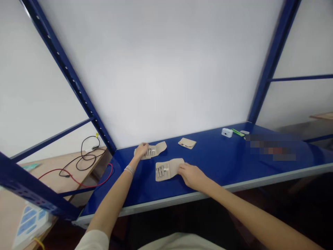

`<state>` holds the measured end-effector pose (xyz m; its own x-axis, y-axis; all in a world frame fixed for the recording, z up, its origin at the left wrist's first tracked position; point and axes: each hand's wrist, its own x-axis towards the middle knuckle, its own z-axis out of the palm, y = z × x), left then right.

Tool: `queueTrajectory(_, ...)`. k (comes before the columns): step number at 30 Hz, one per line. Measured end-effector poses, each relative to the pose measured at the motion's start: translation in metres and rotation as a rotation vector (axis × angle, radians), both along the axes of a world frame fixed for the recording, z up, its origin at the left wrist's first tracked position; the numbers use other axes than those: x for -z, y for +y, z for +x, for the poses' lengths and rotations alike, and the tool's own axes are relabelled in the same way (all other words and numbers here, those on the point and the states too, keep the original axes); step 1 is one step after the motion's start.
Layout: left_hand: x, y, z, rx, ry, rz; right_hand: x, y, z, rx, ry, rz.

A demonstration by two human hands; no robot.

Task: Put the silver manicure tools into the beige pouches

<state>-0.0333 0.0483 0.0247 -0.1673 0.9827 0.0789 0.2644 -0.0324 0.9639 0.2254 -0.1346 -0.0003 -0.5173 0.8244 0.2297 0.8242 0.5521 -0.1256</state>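
Observation:
Two beige folding cases lie opened out on the blue tabletop, each with several small metal tools side by side in its left half. My left hand is at the left end of the far case, fingers closed on its edge; the fingertips are partly hidden. The near case lies closer to the front edge. At the right end of its bare flap, my right hand has its fingers pinched on the material. A third beige case, folded over, lies behind and to the right, apart from both hands.
Farther right on the blue table are a small white camera-like box and a green object. Blue metal posts rise at both sides. A red cable and a black cable lie at the left.

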Motion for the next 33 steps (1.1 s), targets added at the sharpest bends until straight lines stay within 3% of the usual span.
queueTrajectory(4,-0.008,-0.011,-0.002,0.034,0.116,0.125,-0.006,-0.009,-0.002,-0.055,0.005,-0.011)
queueTrajectory(8,-0.002,-0.036,-0.005,0.237,0.197,0.144,-0.022,-0.002,-0.005,-0.045,-0.008,-0.095)
queueTrajectory(12,0.011,-0.058,-0.007,0.522,0.247,0.123,-0.046,0.024,-0.014,-0.001,-0.016,-0.259)
queueTrajectory(16,0.016,-0.066,-0.009,0.665,0.299,0.096,-0.057,0.069,-0.037,-0.001,0.102,-0.239)
queueTrajectory(18,0.017,-0.065,-0.012,0.703,0.311,0.059,-0.050,0.093,-0.050,-0.071,0.272,-0.270)
queueTrajectory(21,0.020,-0.062,-0.015,0.744,0.288,-0.048,-0.027,0.118,-0.065,-0.010,0.449,-0.211)
queueTrajectory(26,0.027,-0.056,-0.016,0.728,0.273,-0.099,0.009,0.129,-0.063,0.084,0.576,-0.183)
queueTrajectory(33,0.026,-0.055,-0.019,0.657,0.260,-0.068,0.017,0.130,-0.047,0.099,0.637,-0.231)
